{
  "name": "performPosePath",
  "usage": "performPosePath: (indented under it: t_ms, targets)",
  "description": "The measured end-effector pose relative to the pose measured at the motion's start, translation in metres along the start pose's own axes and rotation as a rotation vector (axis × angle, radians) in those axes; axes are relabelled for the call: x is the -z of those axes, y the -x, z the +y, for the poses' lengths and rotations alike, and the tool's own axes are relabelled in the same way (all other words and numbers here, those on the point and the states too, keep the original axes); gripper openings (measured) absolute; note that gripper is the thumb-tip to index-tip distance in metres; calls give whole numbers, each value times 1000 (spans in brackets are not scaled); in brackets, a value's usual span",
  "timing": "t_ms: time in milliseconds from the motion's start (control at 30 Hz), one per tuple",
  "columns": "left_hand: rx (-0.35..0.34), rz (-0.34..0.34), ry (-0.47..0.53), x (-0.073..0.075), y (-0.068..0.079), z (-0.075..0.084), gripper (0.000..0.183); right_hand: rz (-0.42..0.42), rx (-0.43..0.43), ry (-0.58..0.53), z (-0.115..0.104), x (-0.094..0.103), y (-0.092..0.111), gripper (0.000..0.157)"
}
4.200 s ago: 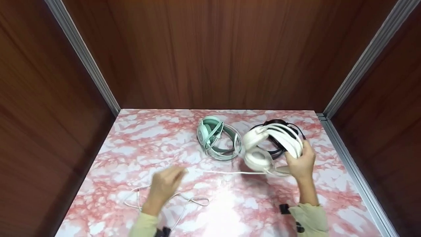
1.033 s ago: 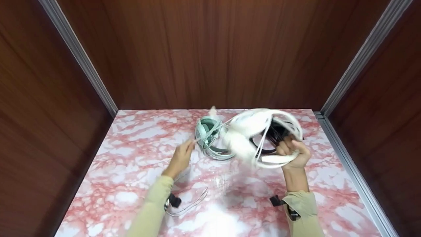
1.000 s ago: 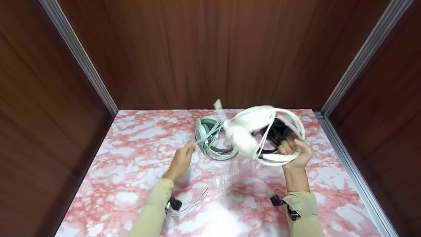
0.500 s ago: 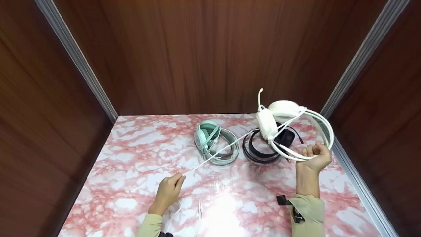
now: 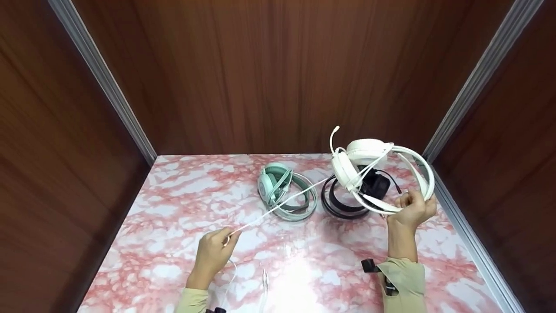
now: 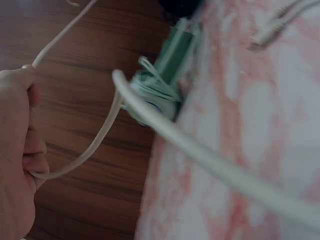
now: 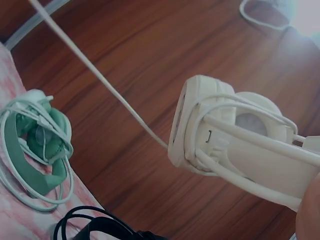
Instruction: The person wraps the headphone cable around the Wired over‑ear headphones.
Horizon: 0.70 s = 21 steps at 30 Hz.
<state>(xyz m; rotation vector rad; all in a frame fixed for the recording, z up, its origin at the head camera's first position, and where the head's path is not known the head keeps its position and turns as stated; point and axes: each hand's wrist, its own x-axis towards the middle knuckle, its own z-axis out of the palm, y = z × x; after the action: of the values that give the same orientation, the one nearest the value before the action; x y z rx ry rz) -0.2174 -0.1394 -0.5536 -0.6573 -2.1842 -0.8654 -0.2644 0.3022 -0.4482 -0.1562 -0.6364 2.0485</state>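
Observation:
A white headset (image 5: pixel 346 171) with its microphone boom pointing up hangs above the table. My right hand (image 5: pixel 412 211) grips it by the headband, at the right. Its white cable (image 5: pixel 278 206) runs taut down to my left hand (image 5: pixel 213 250), whose fingers are curled round it. In the right wrist view, strands of cable (image 7: pixel 240 98) pass round one earcup (image 7: pixel 200 120) and across to the other. The loose part of the cable (image 6: pixel 200 155) bows out below the left hand. The plug ends (image 5: pixel 265 278) lie near the front of the table.
A mint-green headset (image 5: pixel 268 187) with its cord wound round it lies at the back middle of the marbled table (image 5: pixel 173 208). Right of it is a black headset (image 5: pixel 376 185), partly behind the white one. Brown wooden walls (image 5: pixel 282 78) rise behind and at both sides.
Over the last seconds the right hand has turned and raised the white headset, and cable now passes round its earcups. The left hand has drawn back toward the front left, pulling the cable straight.

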Motion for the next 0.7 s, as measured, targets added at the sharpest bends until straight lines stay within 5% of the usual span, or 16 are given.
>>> performPosePath:
  t_ms: [200, 400, 567, 700]
  targets:
    - [-67, -26, 24, 22, -24, 28, 18, 92, 39, 117, 2, -9, -4, 21]
    - [-129, -38, 154, 38, -49, 58, 11, 117, 130, 384, 12, -12, -4, 19]
    - [-135, -14, 297, 45, -77, 70, 16, 23, 254, 621, 21, -10, -6, 23]
    - [-119, 62, 380, 44, -108, 68, 15, -140, 320, 834, 25, -7, -3, 17]
